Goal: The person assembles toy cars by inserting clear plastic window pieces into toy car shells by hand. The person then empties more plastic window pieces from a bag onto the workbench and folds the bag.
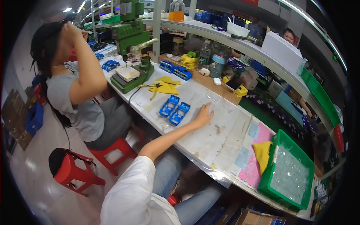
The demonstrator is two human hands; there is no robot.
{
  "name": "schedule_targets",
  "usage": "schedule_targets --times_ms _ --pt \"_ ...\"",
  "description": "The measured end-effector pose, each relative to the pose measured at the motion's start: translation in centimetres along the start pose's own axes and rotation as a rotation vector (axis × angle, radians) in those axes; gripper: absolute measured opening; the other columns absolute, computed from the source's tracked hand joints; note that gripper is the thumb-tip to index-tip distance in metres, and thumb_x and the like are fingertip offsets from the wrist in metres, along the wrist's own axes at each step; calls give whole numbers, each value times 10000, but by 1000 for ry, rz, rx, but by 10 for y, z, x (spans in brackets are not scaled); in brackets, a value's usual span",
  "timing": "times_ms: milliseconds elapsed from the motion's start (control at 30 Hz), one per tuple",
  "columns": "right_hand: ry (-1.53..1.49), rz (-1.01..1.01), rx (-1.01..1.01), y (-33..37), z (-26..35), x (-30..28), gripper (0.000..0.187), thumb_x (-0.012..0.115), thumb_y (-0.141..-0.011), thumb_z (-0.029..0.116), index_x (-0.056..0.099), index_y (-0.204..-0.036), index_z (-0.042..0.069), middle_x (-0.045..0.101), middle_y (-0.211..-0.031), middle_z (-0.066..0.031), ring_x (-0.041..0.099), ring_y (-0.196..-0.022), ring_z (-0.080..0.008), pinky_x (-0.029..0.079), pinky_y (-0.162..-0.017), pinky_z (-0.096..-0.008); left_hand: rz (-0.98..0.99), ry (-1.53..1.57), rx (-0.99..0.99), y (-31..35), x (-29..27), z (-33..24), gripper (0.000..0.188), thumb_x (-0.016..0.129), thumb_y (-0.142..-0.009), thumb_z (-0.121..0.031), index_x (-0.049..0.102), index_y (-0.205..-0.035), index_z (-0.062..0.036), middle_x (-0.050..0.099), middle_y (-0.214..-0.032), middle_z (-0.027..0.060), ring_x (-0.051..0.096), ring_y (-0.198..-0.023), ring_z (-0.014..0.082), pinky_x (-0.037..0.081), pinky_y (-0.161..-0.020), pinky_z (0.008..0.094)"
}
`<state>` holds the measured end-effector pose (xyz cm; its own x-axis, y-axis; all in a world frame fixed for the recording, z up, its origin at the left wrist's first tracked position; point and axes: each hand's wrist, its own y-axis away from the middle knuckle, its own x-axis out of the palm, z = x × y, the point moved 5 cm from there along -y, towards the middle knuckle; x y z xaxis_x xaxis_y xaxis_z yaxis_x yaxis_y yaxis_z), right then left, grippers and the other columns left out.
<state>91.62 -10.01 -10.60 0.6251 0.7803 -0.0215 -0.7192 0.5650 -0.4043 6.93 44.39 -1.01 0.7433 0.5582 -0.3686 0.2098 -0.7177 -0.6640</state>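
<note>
Here, the near edge of the workbench (210, 142) runs diagonally from upper left to lower right, with the person's knees in blue jeans (168, 176) tucked under it and open floor to the left, where two red stools (75, 170) stand. Only one of the person's arms is in view: it comes from the white sleeve (131, 187) at the lower edge and stretches across the bench edge, and the picture does not make clear whether it is the left or the right. Its hand (203, 115) lies flat on the bench top, fingers spread and open, gripping nothing; the other hand is out of view. The two blue trays (174, 108) lie side by side just to the left of that hand, near it but not touching, with bare bench surface between. To the right of the hand the bench is largely bare up to a pink sheet (255, 165) and a yellow cloth (261, 154) at the near right edge. Beside the cloth stands a green bin (279, 138) filled with small clear parts. Farther along the bench lie more yellow cloths (165, 87), then a green press machine (131, 48), and further blue trays (176, 70) beyond it. A second person in a grey shirt (75, 105) sits at the press with both hands raised to the head. On the shelf (240, 43) above stand a bottle of orange liquid (176, 12) and a white bowl (237, 30).
</note>
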Motion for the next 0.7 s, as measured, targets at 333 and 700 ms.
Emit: schedule_targets --times_ms 333,700 --pt "-513 1188 609 271 157 -37 404 630 -702 354 474 -835 6 499 -710 -79 506 -598 -248 441 -534 -411 305 -200 222 56 -60 -45 269 606 -746 -157 512 -959 -23 553 -878 132 520 -862 297 423 -754 371" --pt "-796 2261 926 515 327 -162 1013 742 -490 350 290 -1295 -66 508 -1067 -124 545 -891 -275 474 -751 -386 224 -165 159 93 -86 -57 184 546 -735 -52 533 -916 -20 556 -900 132 506 -913 295 376 -804 392"
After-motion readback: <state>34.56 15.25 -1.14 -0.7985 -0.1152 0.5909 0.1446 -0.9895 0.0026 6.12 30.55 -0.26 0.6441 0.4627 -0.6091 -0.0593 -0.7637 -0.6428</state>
